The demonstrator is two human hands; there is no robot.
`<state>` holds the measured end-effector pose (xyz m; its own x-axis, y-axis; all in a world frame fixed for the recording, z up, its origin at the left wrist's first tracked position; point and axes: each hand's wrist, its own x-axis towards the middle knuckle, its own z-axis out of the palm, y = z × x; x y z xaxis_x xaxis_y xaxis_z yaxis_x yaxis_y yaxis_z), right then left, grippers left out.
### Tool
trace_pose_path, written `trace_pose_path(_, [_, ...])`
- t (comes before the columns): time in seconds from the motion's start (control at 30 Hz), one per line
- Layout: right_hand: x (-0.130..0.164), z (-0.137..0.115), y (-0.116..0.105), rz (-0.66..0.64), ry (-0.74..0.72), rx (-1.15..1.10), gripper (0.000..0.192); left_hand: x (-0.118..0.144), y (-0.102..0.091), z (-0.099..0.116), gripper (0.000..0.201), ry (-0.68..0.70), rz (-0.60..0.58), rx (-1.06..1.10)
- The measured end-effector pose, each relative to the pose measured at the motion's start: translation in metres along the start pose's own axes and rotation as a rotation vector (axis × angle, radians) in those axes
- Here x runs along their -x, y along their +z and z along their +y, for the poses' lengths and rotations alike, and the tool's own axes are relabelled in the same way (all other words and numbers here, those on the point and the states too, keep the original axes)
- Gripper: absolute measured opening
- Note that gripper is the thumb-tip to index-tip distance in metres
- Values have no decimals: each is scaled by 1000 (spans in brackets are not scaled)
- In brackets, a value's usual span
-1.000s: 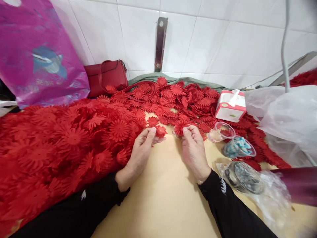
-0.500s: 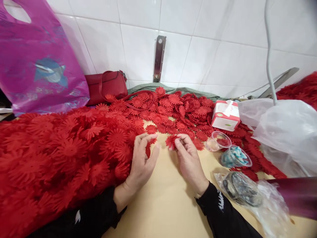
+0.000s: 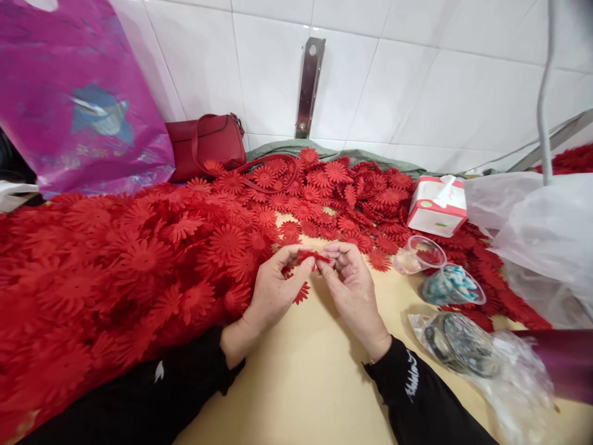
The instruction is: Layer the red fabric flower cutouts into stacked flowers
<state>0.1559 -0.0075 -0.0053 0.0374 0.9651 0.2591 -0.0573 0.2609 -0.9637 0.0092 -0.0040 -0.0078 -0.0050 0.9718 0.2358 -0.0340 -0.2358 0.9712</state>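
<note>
My left hand [image 3: 274, 285] and my right hand [image 3: 350, 287] meet over the tan tabletop [image 3: 306, 377], fingertips pinched together on a small red fabric flower [image 3: 311, 256]. Another red flower [image 3: 301, 292] pokes out below my left hand's fingers. A deep heap of red fabric flowers [image 3: 139, 259] lies to the left and runs along the back toward the wall. Both forearms wear black sleeves.
A red handbag [image 3: 206, 145] and a magenta plastic bag [image 3: 78, 105] stand at the back left. On the right are a tissue box [image 3: 438, 205], a clear cup [image 3: 419, 253], a cup of blue-white pieces [image 3: 453, 285], a bagged round container [image 3: 456, 346] and clear plastic bags [image 3: 542, 235].
My two hands have come together from apart; each held its own flower before, and the fingertips now pinch one flower between them. The camera view shifted slightly.
</note>
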Motion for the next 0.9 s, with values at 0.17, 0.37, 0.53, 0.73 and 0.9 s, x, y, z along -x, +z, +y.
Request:
trace_pose_path(0.17, [0, 0, 0, 30, -80, 79, 27, -3, 0, 4, 19, -23, 2, 4])
trace_pose_path(0.37, [0, -6, -4, -57, -280, 306, 16, -7, -1, 4, 38, -51, 16, 78])
trace_pose_path(0.53, [-3, -2, -8, -79, -139, 157, 10, -5, -1, 4, 34, -43, -55, 141])
trace_pose_path(0.73, [-14, 6, -17, 190, -1, -23, 18, -3, 3, 4, 26, -43, -21, 124])
trace_pose_path(0.9, [-13, 0, -16, 198, -22, 69, 14, -9, 0, -4, 27, -30, 219, 156])
